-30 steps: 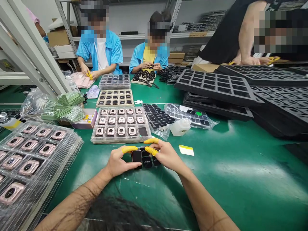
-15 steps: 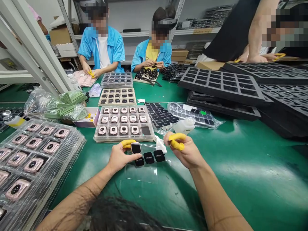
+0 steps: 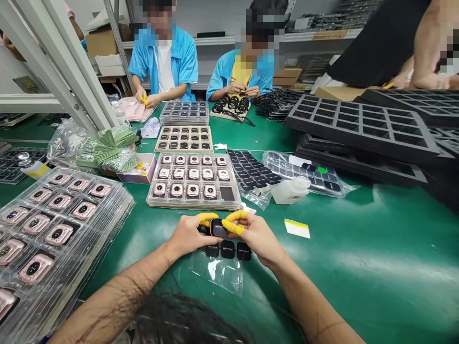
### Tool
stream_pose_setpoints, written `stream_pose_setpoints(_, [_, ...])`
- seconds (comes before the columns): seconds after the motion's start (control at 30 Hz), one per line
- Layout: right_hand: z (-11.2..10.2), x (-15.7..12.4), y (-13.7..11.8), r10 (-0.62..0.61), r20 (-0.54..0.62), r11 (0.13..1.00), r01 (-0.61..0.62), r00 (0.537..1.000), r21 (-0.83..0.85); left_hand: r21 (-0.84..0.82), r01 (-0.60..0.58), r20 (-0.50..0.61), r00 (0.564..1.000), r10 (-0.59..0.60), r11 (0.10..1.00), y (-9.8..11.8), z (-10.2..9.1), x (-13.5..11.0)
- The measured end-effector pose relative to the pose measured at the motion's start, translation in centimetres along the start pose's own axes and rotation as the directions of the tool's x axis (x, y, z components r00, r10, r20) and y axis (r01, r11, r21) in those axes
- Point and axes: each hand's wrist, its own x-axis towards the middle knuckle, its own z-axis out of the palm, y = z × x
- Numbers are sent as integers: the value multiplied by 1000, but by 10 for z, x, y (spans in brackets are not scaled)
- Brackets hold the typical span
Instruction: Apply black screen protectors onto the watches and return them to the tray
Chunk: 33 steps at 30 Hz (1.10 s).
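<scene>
My left hand (image 3: 186, 235) and my right hand (image 3: 253, 235) both pinch a square smartwatch (image 3: 218, 228) with a dark face, held just above the bench. Yellow finger cots (image 3: 233, 225) cover some of my fingertips, and my fingers hide part of the watch. Directly below my hands lie black square pads (image 3: 227, 249) with small white lettering. They rest on a clear plastic sheet (image 3: 218, 273). Further pads may be hidden under my hands.
A tray of rose-gold watches (image 3: 193, 203) stands just beyond my hands, with stacked trays (image 3: 60, 210) to the left. Black foam trays (image 3: 362, 126) pile up at right. A white bottle (image 3: 291, 190) and a small card (image 3: 297, 228) lie nearby. Co-workers sit across the green bench (image 3: 358, 267).
My right hand has come back from its raised position to grip the watch again, alongside my left hand. The view has tilted slightly, and the plastic sheet shows more fully below my hands.
</scene>
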Motion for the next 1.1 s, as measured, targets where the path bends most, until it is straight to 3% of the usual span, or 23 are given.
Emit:
stream_pose_setpoints(0.43, [6, 0, 1, 17, -11, 1000, -17, 1000, -2, 47, 11, 4, 1000, -11, 999, 2, -1, -1])
stream_pose_setpoints(0.73, [4, 2, 6, -49, -18, 998, 48, 999, -36, 37, 10, -2, 1000, -10, 999, -5, 2, -1])
stream_pose_setpoints(0.9, [8, 2, 7, -68, 101, 994, 76, 993, -81, 4, -20, 30, 999, 20, 1000, -1, -1, -2])
stream_pose_setpoints(1.1, [14, 5, 14, -92, 85, 996, 89, 992, 31, 31, -53, 19, 998, 52, 998, -2, -2, -1])
